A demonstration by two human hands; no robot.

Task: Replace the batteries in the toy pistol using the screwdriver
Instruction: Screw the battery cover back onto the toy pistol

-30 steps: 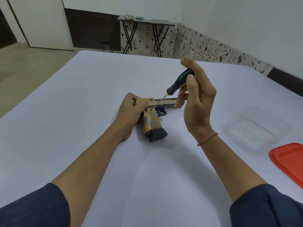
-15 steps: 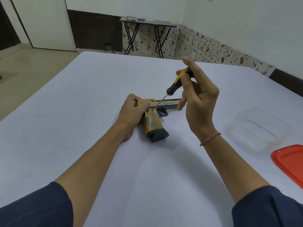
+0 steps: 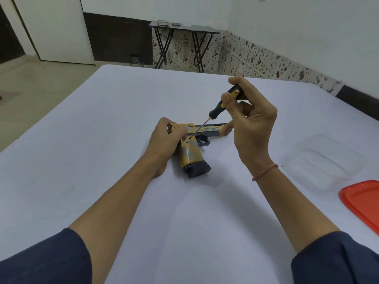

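- The white table (image 3: 102, 160) is under both your hands, and the whole job sits out in front of you.
- A clear plastic tub (image 3: 322, 160) is out past your right hand, with a red lid (image 3: 365, 201) just beside it, nearer your right elbow.
- The toy pistol (image 3: 191, 156) lies flat on its side between your hands, grip pointing back at you.
- Your left hand (image 3: 164, 140) has its fingers curled over the pistol's rear end, pinning it down.
- Your right hand (image 3: 252, 124) pinches the handle up high with thumb and fingers, and one lower finger reaches down to the muzzle end.
- The screwdriver (image 3: 214, 110) slants down from your right hand, tip on the pistol's side just above the grip, right next to your left thumb.
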